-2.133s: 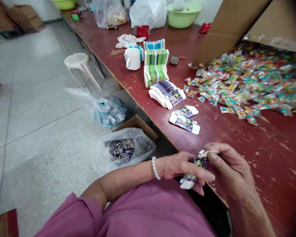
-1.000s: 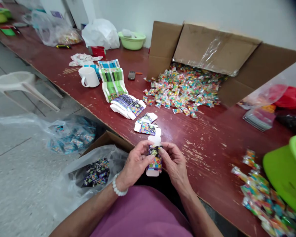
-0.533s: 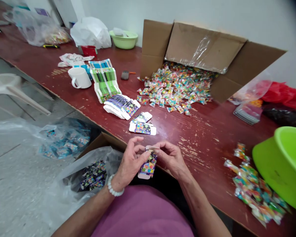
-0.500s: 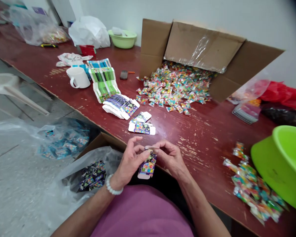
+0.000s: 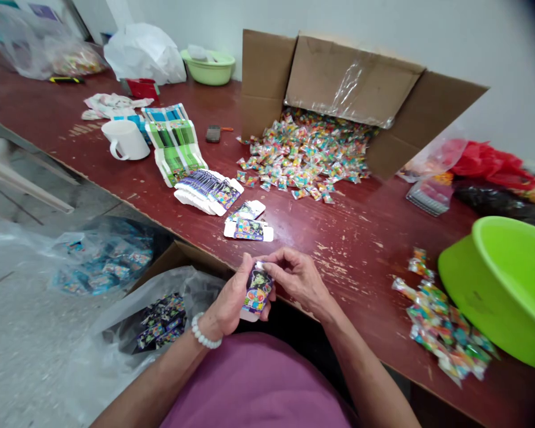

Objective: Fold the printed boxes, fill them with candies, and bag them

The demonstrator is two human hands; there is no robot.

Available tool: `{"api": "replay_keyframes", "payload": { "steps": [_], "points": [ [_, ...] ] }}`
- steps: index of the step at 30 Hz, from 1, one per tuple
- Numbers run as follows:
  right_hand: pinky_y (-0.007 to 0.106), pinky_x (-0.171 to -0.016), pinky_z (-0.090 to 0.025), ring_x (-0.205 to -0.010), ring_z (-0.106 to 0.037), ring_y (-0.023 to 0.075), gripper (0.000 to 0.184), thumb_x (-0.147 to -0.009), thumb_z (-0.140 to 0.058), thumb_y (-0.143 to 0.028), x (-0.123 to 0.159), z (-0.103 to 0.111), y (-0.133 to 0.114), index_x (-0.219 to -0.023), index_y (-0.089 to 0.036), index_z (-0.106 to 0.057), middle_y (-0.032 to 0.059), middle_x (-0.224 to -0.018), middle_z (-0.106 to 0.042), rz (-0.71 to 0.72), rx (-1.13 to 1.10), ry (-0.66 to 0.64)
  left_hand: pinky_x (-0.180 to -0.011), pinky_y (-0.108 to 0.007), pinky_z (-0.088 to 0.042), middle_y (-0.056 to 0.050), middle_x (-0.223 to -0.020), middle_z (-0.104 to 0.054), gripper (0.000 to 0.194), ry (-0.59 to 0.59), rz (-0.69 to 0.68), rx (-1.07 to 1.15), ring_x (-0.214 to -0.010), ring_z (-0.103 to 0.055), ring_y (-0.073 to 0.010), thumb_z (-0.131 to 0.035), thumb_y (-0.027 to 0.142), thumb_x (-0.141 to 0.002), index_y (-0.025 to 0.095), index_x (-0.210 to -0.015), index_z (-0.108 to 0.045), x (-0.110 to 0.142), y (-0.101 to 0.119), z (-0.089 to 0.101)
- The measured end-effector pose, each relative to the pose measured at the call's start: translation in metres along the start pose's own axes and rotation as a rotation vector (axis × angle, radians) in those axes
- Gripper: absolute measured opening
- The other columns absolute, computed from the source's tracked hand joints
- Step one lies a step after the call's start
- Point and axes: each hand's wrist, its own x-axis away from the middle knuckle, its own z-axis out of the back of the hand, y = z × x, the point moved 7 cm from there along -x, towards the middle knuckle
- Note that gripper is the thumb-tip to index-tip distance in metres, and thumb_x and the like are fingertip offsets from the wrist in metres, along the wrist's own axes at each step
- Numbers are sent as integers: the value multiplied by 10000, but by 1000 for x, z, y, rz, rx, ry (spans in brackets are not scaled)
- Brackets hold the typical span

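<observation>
Both my hands hold a small printed carton (image 5: 255,292) just off the near edge of the dark red table (image 5: 361,238). My left hand (image 5: 232,300), with a white bead bracelet at the wrist, wraps round the carton's body. The fingers of my right hand (image 5: 294,278) are pinched on its top flap. Two flat cartons (image 5: 247,226) lie on the table just beyond my hands, and a fanned stack of flat cartons (image 5: 207,191) sits further left.
A tipped cardboard box (image 5: 348,89) spills a heap of small sweet packets (image 5: 301,157). A green basin (image 5: 503,285) and loose packets (image 5: 441,324) are at right. A white mug (image 5: 125,139) and green cartons (image 5: 176,145) stand left. Plastic bags (image 5: 160,318) of filled cartons sit on the floor.
The view has swung right from the floor to the table. My hands turned the carton upright; the top flap that stood up a second ago is now folded down under my right fingers.
</observation>
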Motion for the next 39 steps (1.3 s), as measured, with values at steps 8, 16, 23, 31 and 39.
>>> {"api": "replay_keyframes", "payload": {
  "steps": [8, 16, 23, 31, 39],
  "points": [
    [261, -471, -522, -504, -642, 142, 272, -840, -694, -457, -7, -3, -2, -824, -188, -656, 39, -781, -739, 18, -100, 5, -411, -204, -419, -21, -620, -638, 737, 36, -98, -163, -426, -551, -123, -332, 735, -893, 173, -1303, -576, -2, 11, 7],
    [285, -628, -562, -862, -687, 182, 233, -936, -572, -427, 8, -3, -16, -1068, -277, -692, 56, -1223, -661, 236, 109, -69, -420, -231, -463, 3, -692, -632, 620, 106, -65, -28, -471, -586, -138, -406, 692, -899, 229, -1291, -533, -10, 10, 7],
    [373, -959, -466, -1088, -615, 244, 403, -924, -549, -287, -110, 108, -9, -1306, -161, -571, 139, -1290, -633, 167, 880, 343, -713, -281, -564, -48, -1052, -698, 310, 122, -97, 65, -801, -658, -151, -673, 398, -866, 227, -1113, -599, -22, 27, 10],
    [483, -1051, -333, -1257, -457, 364, 276, -868, -590, -178, -178, 131, 11, -1126, -82, -617, 269, -1274, -589, 65, 979, 506, -701, -278, -563, -12, -977, -691, 610, 228, -123, -41, -817, -644, -163, -862, 256, -675, 250, -1207, -564, -19, 37, 46],
    [303, -725, -507, -748, -640, 184, 298, -976, -412, -368, -113, 125, -8, -942, -158, -620, 76, -857, -707, 114, 725, 512, -472, -202, -517, 27, -772, -645, 476, 344, -150, -108, -603, -614, -119, -862, 288, -662, 189, -1002, -544, -21, 54, 65]
  ]
}}
